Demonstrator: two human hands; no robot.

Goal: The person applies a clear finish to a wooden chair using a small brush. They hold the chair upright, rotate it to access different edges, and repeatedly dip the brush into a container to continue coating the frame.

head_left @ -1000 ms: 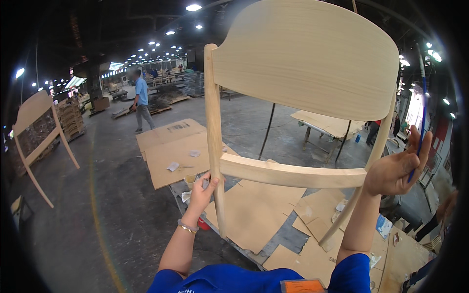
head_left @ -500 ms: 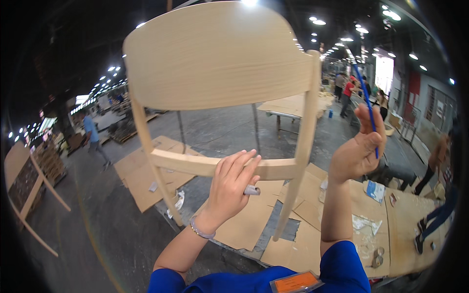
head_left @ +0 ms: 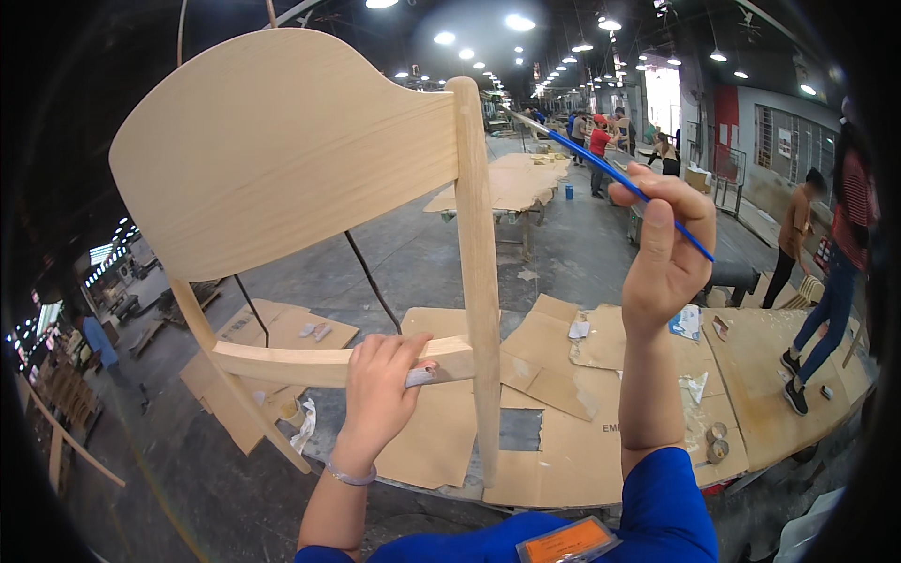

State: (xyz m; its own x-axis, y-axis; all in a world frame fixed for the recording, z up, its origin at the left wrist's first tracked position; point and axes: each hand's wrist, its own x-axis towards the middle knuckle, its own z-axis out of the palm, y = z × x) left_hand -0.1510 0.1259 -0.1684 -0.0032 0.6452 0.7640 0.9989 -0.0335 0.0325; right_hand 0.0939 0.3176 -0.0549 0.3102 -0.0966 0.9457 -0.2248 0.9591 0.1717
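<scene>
A pale wooden chair back frame hangs or stands in front of me, with a wide curved backrest (head_left: 291,150), a rounded right post (head_left: 476,235) and a lower rail (head_left: 291,364). My left hand (head_left: 380,385) is wrapped over the rail near its right end. A small rolled grey piece, maybe sandpaper (head_left: 421,376), sticks out from under its fingers. Raised to the right of the post, my right hand (head_left: 668,246) pinches a thin blue-handled brush (head_left: 601,163). Its pale tip points up and left, near the post's top but apart from it.
Below lies a table covered with cardboard sheets (head_left: 648,375), bearing tape rolls (head_left: 717,443) and paper scraps. Two dark rods (head_left: 371,281) show behind the frame. At the right stand people (head_left: 798,235); others work farther back around a cardboard-covered table (head_left: 511,183).
The view has turned right, and the frame now appears farther left and tilted. The brush has swung from nearly upright to a slant toward the post. My left hand still grips the rail.
</scene>
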